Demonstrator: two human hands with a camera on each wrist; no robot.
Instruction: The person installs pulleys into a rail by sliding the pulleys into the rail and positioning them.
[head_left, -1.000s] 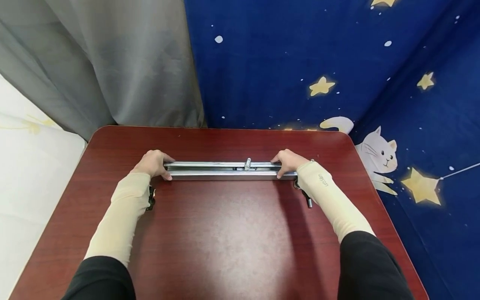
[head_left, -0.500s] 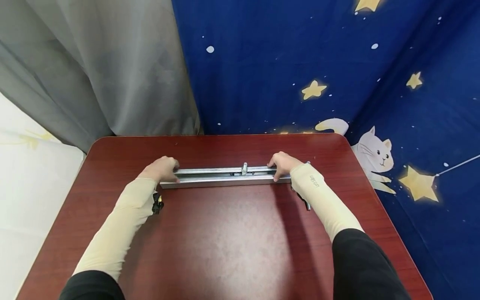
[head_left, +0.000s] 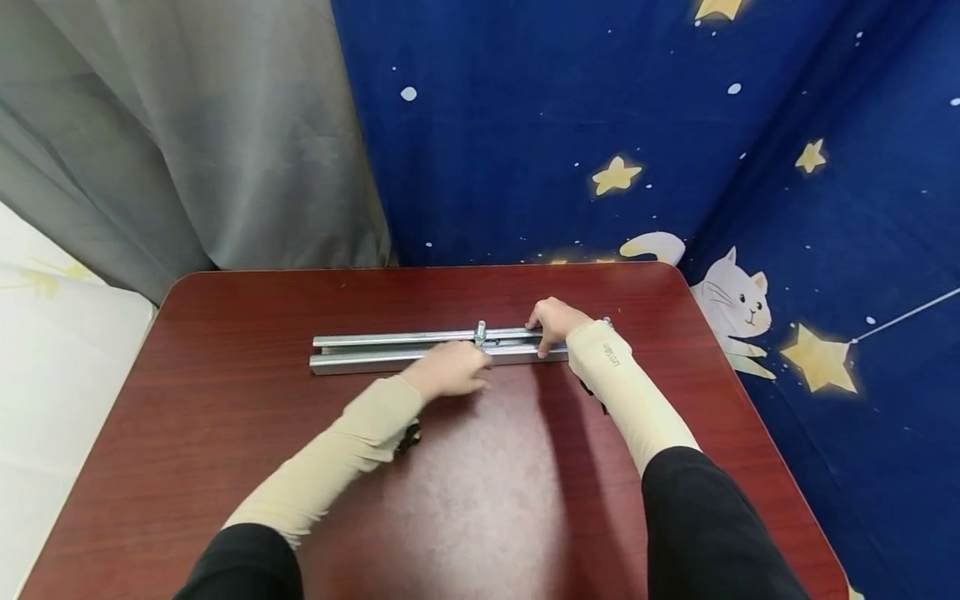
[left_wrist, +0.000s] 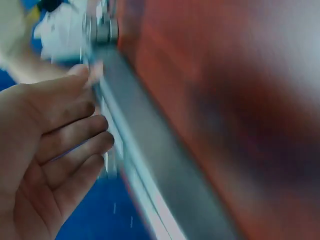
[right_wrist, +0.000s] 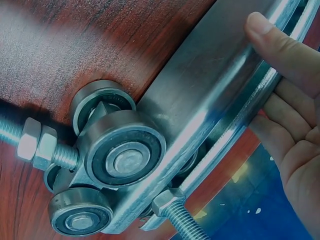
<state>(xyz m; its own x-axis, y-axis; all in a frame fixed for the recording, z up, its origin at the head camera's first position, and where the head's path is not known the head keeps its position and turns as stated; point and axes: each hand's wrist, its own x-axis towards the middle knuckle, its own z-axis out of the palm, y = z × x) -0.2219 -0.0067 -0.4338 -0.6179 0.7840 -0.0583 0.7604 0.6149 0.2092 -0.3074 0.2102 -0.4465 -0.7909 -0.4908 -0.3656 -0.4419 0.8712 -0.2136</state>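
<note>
A slotted steel channel rail (head_left: 360, 363) lies across the far half of the table. My right hand (head_left: 557, 323) grips its right part, the thumb on the near face and the fingers round the far side. In the right wrist view, a trolley with bearing wheels (right_wrist: 125, 156) is at the rail's end, partly outside it. It carries an upright bolt (right_wrist: 186, 220) and a sideways bolt with two nuts (right_wrist: 37, 144). Another bolt (head_left: 481, 331) stands up from the slot near mid-rail. My left hand (head_left: 450, 369), loosely bent and holding nothing, overlaps the rail's near edge beside that bolt.
The reddish-brown wooden table (head_left: 247, 467) has rounded far corners. Behind it hang a grey curtain (head_left: 247, 150) and a dark blue curtain (head_left: 510, 167) with stars and a cat. White fabric (head_left: 60, 400) is at the left side.
My left hand has let go of the rail's left end and moved right along its near side to the middle. My right hand keeps its grip. The head view has shifted slightly.
</note>
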